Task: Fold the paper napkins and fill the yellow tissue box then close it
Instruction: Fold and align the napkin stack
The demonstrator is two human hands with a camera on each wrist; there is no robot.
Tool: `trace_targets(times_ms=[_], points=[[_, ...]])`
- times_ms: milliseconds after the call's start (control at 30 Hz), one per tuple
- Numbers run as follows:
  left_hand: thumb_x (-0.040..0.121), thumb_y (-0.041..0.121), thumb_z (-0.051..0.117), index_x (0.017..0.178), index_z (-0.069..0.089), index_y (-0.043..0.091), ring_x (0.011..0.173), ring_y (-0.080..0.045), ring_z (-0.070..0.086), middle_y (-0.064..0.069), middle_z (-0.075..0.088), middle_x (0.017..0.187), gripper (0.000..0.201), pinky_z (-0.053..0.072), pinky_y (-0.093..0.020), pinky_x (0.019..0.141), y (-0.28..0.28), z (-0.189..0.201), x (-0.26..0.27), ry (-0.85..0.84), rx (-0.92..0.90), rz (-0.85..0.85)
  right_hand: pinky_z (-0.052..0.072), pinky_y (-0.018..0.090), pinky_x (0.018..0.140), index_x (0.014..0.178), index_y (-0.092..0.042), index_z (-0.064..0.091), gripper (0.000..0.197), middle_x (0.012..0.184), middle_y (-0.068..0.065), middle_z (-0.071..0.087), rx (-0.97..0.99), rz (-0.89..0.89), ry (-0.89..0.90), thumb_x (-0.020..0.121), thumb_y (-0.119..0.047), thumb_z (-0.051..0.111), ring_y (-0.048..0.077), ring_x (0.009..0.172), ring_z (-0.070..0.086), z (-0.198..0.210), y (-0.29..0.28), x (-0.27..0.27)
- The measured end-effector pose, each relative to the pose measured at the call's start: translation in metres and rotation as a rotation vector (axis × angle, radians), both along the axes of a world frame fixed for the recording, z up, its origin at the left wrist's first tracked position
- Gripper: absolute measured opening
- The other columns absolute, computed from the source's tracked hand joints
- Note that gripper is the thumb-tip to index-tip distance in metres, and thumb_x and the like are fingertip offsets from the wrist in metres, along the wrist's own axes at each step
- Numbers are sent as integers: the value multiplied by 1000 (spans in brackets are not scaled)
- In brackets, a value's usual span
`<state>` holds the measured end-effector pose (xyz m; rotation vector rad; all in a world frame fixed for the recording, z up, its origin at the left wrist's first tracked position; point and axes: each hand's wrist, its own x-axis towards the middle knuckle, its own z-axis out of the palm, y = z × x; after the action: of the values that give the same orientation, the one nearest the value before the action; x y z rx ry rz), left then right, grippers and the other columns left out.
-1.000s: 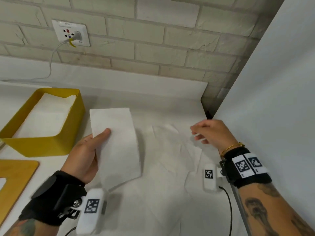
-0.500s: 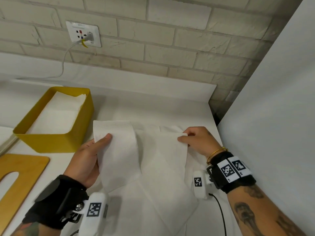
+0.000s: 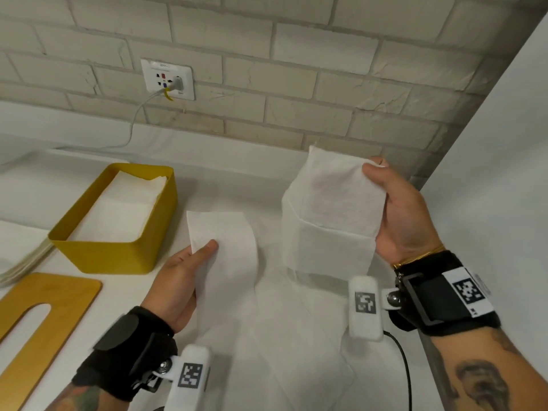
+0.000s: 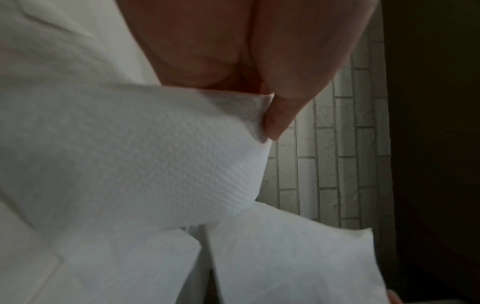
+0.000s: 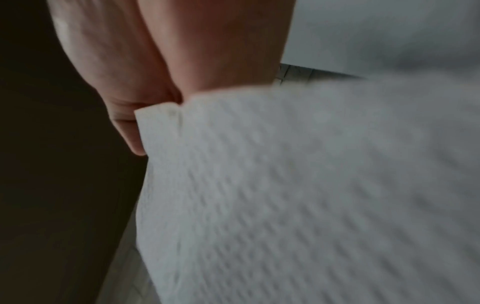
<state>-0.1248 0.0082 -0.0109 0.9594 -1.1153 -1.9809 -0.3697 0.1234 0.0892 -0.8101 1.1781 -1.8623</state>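
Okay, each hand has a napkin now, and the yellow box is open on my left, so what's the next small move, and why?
Probably carry the folded napkin in your left hand over and lay it in the yellow tissue box. It already looks folded flat, and the box is open beside that hand with napkins inside. The napkin pinched by your right hand hangs loosely doubled in the air and likely needs both hands to fold.
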Motion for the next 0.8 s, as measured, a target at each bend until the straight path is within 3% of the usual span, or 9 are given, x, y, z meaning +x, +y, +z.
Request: trace_targets(times_ms=[167,267,333,433,500,600,667,733,800], points=[[103,27,52,120,69,8,101,-30,74,-14,75,115,31,53,-45,91,4,-10,-7,31,151,-5,57,34,87,134,-11,49,42,119,9,64,-120,26,-226,97,-31,48,24,108,65,9,-2,17],[101,35,52,127,68,7,115,-40,66,-21,70,125,42,50,-51,99,15,-18,-13,77,325,-71,59,34,85,137,-11,52,43,118,9,68,-109,-47,-302,98,-29,45,23,104,68,-4,-5,21],[95,31,53,130,67,5,112,-41,66,-23,67,127,46,52,-52,99,22,-20,-16,157,397,-114,59,35,83,134,-9,55,40,118,11,68,-60,-129,-312,100,-27,42,23,102,69,-22,-5,21],[94,24,49,110,79,8,94,-32,74,-18,72,118,38,62,-45,81,23,-22,-16,265,386,-101,60,34,80,115,-12,65,30,108,7,73,12,-199,-291,101,-22,40,22,96,72,-54,4,20],[104,29,39,100,82,12,90,-29,76,-15,74,115,47,63,-42,75,18,-22,-13,315,416,-73,56,38,84,103,-19,68,23,105,6,74,49,-255,-278,100,-23,46,24,98,70,-77,15,22],[102,47,41,125,72,11,95,-30,75,-16,71,125,53,64,-44,74,9,-23,-6,345,481,-59,49,52,100,94,-53,68,13,128,12,63,283,-431,-69,86,-58,58,33,118,61,-108,28,30],[100,58,39,130,67,13,102,-30,74,-15,70,126,61,64,-43,74,9,-23,-5,350,468,-87,47,60,103,95,-65,60,19,138,15,55,428,-475,34,77,-61,55,40,124,56,-125,33,34],[99,60,40,131,66,14,114,-29,70,-15,69,129,61,61,-43,86,12,-22,-8,312,380,-135,52,57,97,101,-48,61,13,126,12,62,404,-519,53,89,-48,56,37,114,62,-134,34,41],[98,33,56,129,65,8,114,-32,69,-19,68,128,41,59,-42,92,13,-26,-10,216,227,-165,54,47,88,101,-29,64,8,109,10,70,369,-425,-84,98,-27,57,34,107,66,-138,35,39]])
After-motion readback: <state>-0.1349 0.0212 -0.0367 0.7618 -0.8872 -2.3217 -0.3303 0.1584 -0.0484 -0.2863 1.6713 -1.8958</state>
